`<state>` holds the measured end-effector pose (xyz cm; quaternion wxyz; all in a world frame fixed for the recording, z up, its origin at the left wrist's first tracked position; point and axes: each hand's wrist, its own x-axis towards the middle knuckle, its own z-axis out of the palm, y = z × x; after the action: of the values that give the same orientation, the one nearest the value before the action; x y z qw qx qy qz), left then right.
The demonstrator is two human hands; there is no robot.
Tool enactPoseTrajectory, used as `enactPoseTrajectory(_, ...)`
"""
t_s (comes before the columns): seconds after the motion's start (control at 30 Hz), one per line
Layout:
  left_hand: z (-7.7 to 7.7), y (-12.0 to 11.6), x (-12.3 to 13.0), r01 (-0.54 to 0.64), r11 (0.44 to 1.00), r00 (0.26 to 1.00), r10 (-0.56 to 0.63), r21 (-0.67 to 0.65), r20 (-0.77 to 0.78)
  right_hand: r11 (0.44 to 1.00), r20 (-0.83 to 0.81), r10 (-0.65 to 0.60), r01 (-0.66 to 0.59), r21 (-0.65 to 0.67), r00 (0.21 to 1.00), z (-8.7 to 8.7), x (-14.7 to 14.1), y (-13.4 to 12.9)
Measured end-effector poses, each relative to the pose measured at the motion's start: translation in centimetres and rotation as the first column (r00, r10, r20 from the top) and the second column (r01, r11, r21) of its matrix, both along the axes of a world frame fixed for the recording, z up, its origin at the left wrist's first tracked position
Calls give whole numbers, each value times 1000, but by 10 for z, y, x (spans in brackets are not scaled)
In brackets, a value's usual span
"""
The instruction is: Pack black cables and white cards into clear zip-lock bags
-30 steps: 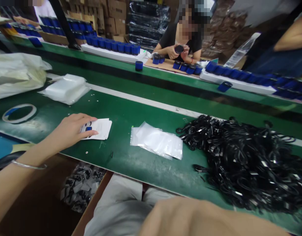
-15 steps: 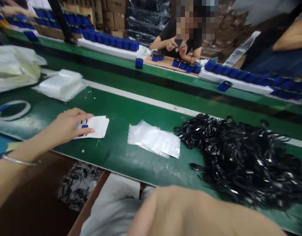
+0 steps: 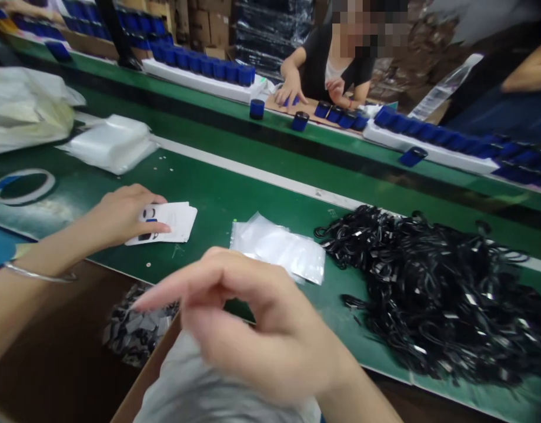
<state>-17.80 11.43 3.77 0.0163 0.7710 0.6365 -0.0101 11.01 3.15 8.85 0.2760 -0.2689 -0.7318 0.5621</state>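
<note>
My left hand (image 3: 128, 216) grips a small stack of white printed leaflets (image 3: 177, 222) at its left end, thumb on top. The stack lies on the green table, with dark and blue pictures on its upper sheet. In front of me, over the table's near edge, my right hand (image 3: 257, 317) hangs in the air, slightly blurred. Its index finger points left, the thumb is apart from it, and nothing shows between them. Just beyond it lies a loose pile of clear plastic bags (image 3: 283, 244), partly covered by the hand.
A heap of black cables (image 3: 429, 288) covers the table's right side. Toward the left are a tape roll (image 3: 47, 191) and a stack of plastic bags (image 3: 114, 144). Packed pieces (image 3: 136, 332) sit in a box below. Across the table, a co-worker (image 3: 314, 76) handles blue cylinders (image 3: 300, 121).
My right hand has risen and swung left, up from the bottom edge. My left hand stays on the leaflets. Across the table, the co-worker's hand has come down to the blue cylinders.
</note>
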Motion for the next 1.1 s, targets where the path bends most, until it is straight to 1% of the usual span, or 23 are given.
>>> enactPoseTrajectory(0.03,1,0,1,-2,1000,1000,2,-5,6,999,53,-49,48,13,997,-4,-11,7)
enactPoseTrajectory(0.07,2,1,1,-1,1000,1000,1,-8,11,992,139,-115,106,71,984,-11,-21,16)
enactPoseTrajectory(0.1,1,1,1,-1,1000,1000,1,-9,18,975,244,-186,147,168,952,-19,-32,26)
enactPoseTrajectory(0.13,1,0,1,-1,1000,1000,1,-8,27,949,348,-245,151,276,905,-28,-42,36)
enactPoseTrajectory(0.17,0,-1,-1,-3,1000,999,3,-4,38,923,429,-286,126,365,857,-37,-53,47)
enactPoseTrajectory(0.23,-4,-5,-6,-8,1000,998,7,13,69,888,503,-315,63,455,805,-50,-74,67)
enactPoseTrajectory(0.27,-7,-9,-10,-9,1000,996,7,21,87,880,517,-307,32,474,799,-53,-84,77)
enactPoseTrajectory(0.33,-11,-18,-19,9,1000,992,-10,11,124,868,541,-261,-51,494,799,-54,-101,92)
enactPoseTrajectory(0.4,-15,-28,-29,41,999,987,-37,-20,159,848,585,-186,-172,502,789,-52,-115,102)
enactPoseTrajectory(0.47,-16,-34,-38,68,997,980,-58,-43,191,814,623,-128,-277,510,772,-48,-123,108)
enactPoseTrajectory(0.53,-15,-36,-43,85,995,974,-73,-49,216,778,645,-118,-333,533,755,-47,-127,110)
enactPoseTrajectory(0.6,-13,-34,-46,107,993,967,-93,-50,236,749,655,-137,-355,559,743,-46,-128,109)
enactPoseTrajectory(0.7,-8,-28,-49,142,988,958,-123,-57,257,726,663,-158,-369,581,732,-46,-129,109)
enactPoseTrajectory(0.9,-2,-20,-55,187,978,947,-154,-93,281,733,676,-134,-386,560,725,-42,-128,113)
enactPoseTrajectory(1.1,9,-15,-55,210,971,945,-172,-111,279,726,677,-103,-410,552,729,-37,-127,118)
